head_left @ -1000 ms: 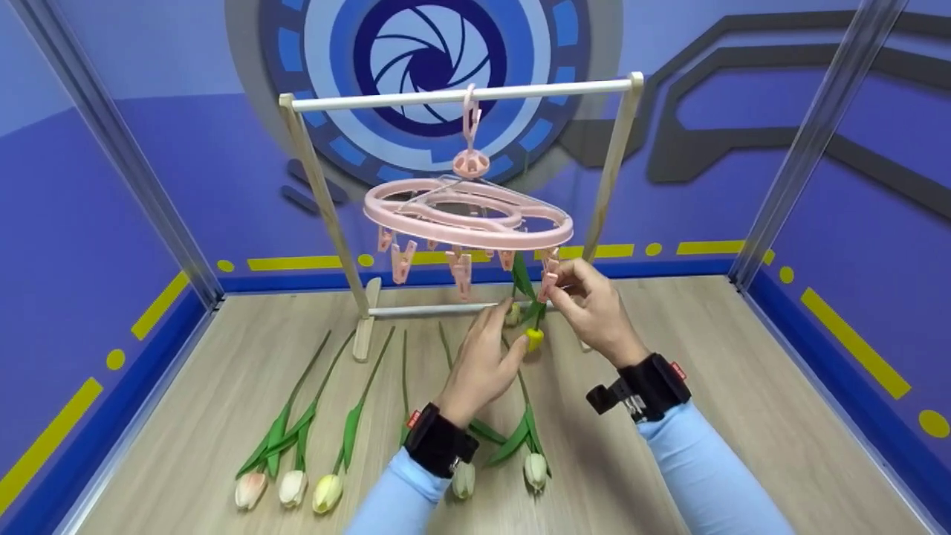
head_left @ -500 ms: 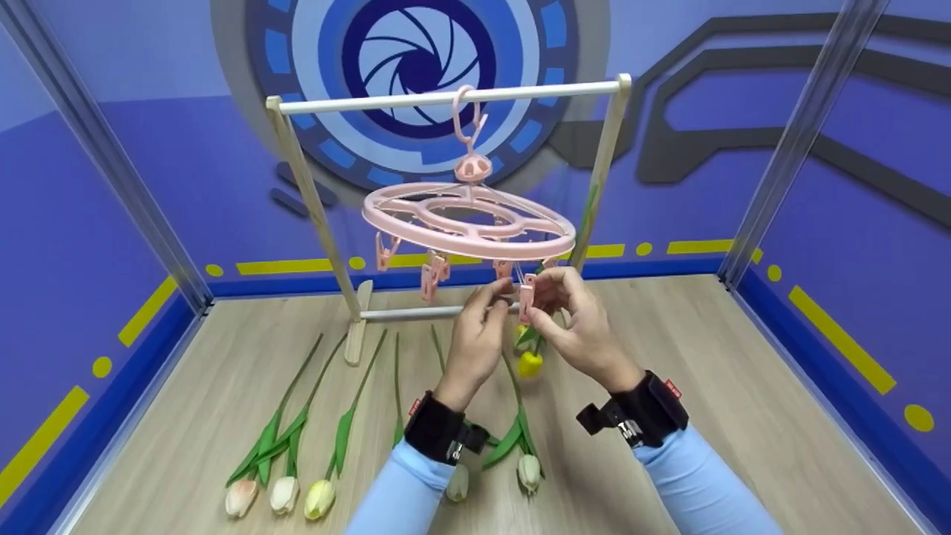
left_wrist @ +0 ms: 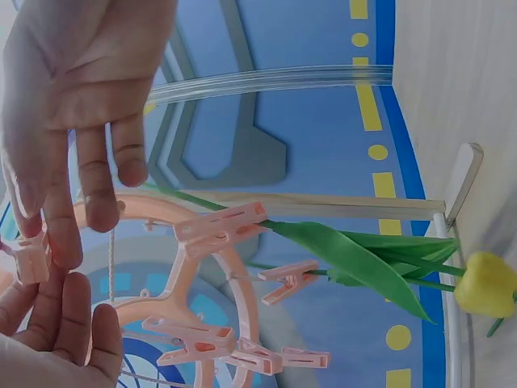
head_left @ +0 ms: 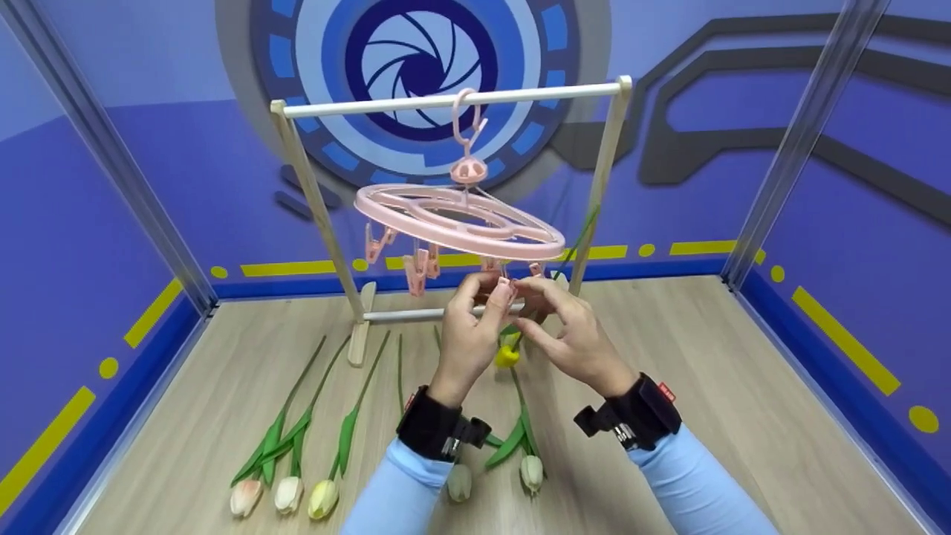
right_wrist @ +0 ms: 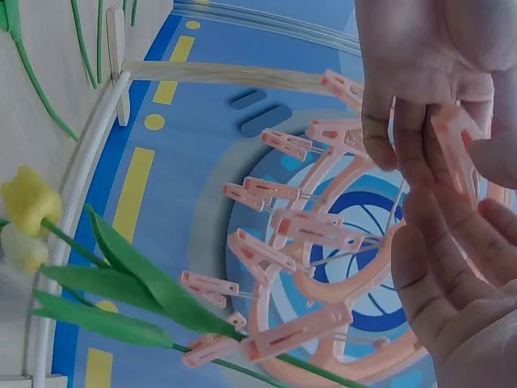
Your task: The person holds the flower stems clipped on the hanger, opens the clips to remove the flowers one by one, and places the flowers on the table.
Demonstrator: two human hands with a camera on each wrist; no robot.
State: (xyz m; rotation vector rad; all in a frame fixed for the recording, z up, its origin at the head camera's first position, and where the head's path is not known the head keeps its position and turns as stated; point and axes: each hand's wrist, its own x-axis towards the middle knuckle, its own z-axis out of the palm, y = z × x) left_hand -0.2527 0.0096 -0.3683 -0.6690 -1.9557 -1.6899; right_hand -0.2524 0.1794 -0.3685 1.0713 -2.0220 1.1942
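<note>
My left hand point(head_left: 472, 334) pinches a pink clothespin point(right_wrist: 456, 149) between thumb and fingers. Facing it is my right hand point(head_left: 576, 334), thumb and fingers apart, with some fingertips against or very near that clothespin. The clip belongs to a pink oval drying hanger point(head_left: 461, 241), which tilts down to the right. Beyond the hands, a yellow tulip point(left_wrist: 485, 284) hangs head down, its stem at a pink clip point(left_wrist: 220, 228). A paler tulip point(right_wrist: 23, 246) hangs close beside it. In the head view, fingers hide most of the held clothespin.
A wooden stand with a white top bar point(head_left: 446, 100) carries the hanger by its hook point(head_left: 466, 119). Several tulips lie on the table, among them a pinkish one point(head_left: 246, 497), a pale yellow one point(head_left: 323, 498) and a white one point(head_left: 531, 473). Blue panels enclose the table point(head_left: 743, 416).
The right hand pinched a clothespin earlier and now its thumb and fingers have parted. The left hand has come in and taken the clip. The hanger has turned and shifted slightly left.
</note>
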